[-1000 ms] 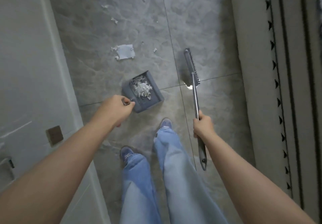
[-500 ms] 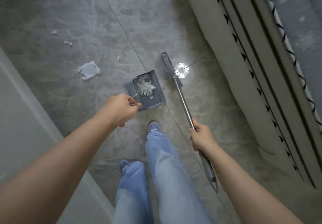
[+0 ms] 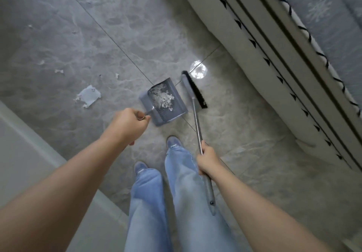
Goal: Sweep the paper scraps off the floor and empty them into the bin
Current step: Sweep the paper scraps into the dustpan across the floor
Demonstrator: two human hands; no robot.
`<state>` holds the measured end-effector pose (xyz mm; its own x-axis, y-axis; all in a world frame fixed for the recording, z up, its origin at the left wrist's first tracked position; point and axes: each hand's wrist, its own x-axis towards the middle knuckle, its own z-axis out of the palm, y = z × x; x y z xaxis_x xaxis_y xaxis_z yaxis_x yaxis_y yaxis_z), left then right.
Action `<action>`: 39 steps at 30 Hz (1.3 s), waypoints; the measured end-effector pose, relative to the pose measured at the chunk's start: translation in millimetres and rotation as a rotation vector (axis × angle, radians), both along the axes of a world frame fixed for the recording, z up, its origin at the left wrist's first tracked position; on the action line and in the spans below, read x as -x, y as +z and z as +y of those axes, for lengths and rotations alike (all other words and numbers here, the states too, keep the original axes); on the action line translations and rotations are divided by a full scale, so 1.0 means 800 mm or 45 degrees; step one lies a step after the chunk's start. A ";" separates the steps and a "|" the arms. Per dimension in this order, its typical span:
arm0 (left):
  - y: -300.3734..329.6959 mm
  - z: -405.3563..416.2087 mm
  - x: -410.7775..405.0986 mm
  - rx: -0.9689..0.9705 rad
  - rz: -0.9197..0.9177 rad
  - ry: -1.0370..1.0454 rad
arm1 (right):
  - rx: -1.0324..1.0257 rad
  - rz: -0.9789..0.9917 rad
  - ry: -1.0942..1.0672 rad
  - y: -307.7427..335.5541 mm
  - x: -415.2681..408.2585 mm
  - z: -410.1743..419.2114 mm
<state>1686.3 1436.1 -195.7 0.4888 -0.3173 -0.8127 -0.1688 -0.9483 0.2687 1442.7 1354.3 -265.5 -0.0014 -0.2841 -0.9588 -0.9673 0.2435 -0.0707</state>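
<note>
change: view swings right, dustpan (image 3: 163,103) and broom (image 3: 194,89) barely shift
grip: left hand (image 3: 130,123) holds dustpan handle, right hand (image 3: 208,160) grips broom pole
left to do: big paper scrap (image 3: 89,96) still on floor (image 3: 117,26), far left of pan

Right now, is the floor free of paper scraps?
No, a large torn paper piece and smaller scraps lie on the floor beside the dustpan.

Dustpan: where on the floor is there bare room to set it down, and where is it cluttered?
Bare tile lies between the broom head and the sofa base, and beyond the dustpan toward the top of the view. Left of the dustpan it is crowded: a large scrap and small scraps lie there. Near the feet room is tight.
</note>
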 end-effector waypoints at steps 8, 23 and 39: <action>-0.001 0.002 -0.004 0.040 0.024 0.003 | 0.212 -0.028 -0.087 0.028 0.027 -0.024; 0.011 0.103 -0.055 0.082 -0.006 0.024 | 0.051 -0.183 -0.688 0.059 -0.078 0.100; 0.049 0.445 -0.083 0.059 -0.237 1.007 | 0.076 -0.379 0.423 0.062 -0.365 0.228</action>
